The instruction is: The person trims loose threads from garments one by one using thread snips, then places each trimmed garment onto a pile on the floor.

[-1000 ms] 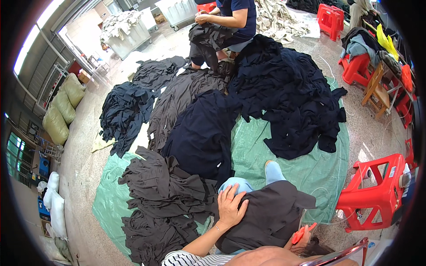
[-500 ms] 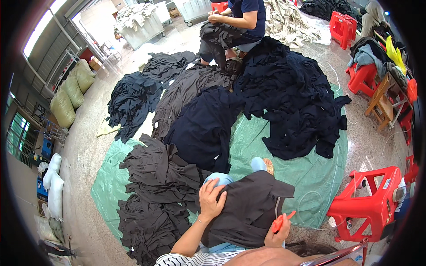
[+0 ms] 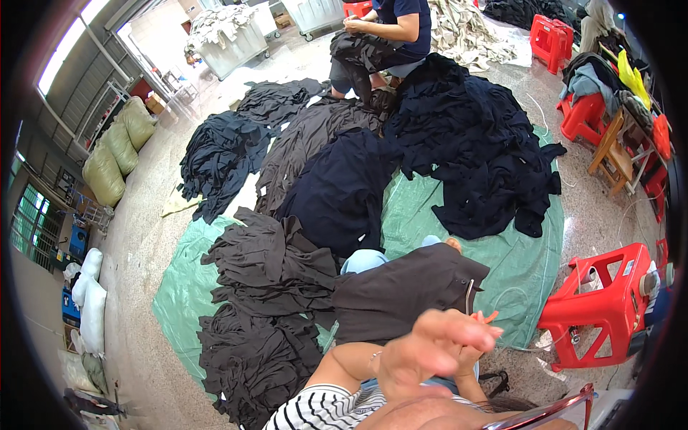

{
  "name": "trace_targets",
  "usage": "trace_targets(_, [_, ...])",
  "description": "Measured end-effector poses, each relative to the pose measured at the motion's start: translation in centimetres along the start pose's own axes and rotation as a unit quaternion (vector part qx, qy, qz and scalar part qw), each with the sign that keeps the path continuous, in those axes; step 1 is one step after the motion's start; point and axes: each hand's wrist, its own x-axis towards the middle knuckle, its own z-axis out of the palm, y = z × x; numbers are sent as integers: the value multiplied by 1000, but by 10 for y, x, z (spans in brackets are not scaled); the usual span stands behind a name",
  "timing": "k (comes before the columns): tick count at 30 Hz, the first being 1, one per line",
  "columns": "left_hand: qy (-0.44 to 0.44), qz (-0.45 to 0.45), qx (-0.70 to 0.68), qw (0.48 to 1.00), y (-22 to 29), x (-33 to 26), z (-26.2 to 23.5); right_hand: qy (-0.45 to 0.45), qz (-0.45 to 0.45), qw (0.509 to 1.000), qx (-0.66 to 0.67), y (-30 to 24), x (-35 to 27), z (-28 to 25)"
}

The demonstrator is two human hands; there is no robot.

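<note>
So it's a big workshop floor point(image 3: 143, 287), speckled stone, with a green tarp point(image 3: 487, 229) spread out in the middle and heaps of dark clothing dumped all over it. Only one view here, the head camera looking down.

On the near edge of the tarp a dark brown garment point(image 3: 401, 294) lies draped over the person's lap, with a bit of light blue trouser leg poking out just past it. The left hand point(image 3: 423, 355) is raised close to the camera, blurred, fingers spread loose and not gripping anything, hovering just above the near edge of that garment. The right hand point(image 3: 476, 337) is mostly hidden behind the left one; it seems to pinch a small orange tool point(image 3: 489, 316), probably thread snips, right at the garment's near right corner, but honestly can't tell for sure how tight it's closed.

Left of the tarp's near part there's a stack of charcoal garments point(image 3: 265, 301). Towards the tarp's far side sits a navy pile point(image 3: 473, 158), and beyond that another person point(image 3: 387, 36) sits working on dark cloth. A red plastic stool point(image 3: 609, 301) stands just off the tarp's right edge, grey bins point(image 3: 229, 43) are way at the back
</note>
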Motion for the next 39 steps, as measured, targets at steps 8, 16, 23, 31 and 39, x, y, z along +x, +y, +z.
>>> trace_targets(8, [-84,36,146,985,1,-7,44,23,-11,1000,-11,0,1,2])
trace_targets(16, [-256,-33,168,951,-22,-95,60,27,-34,999,-10,-6,6,7])
trace_targets(23, [-300,-78,147,939,51,-85,33,29,-40,998,-44,2,7,7])
trace_targets(31, [-326,-134,157,923,36,-76,7,20,-17,999,-22,3,9,7])
trace_targets(39, [-44,-210,-142,966,39,-12,17,26,2,1000,-16,1,8,-3])
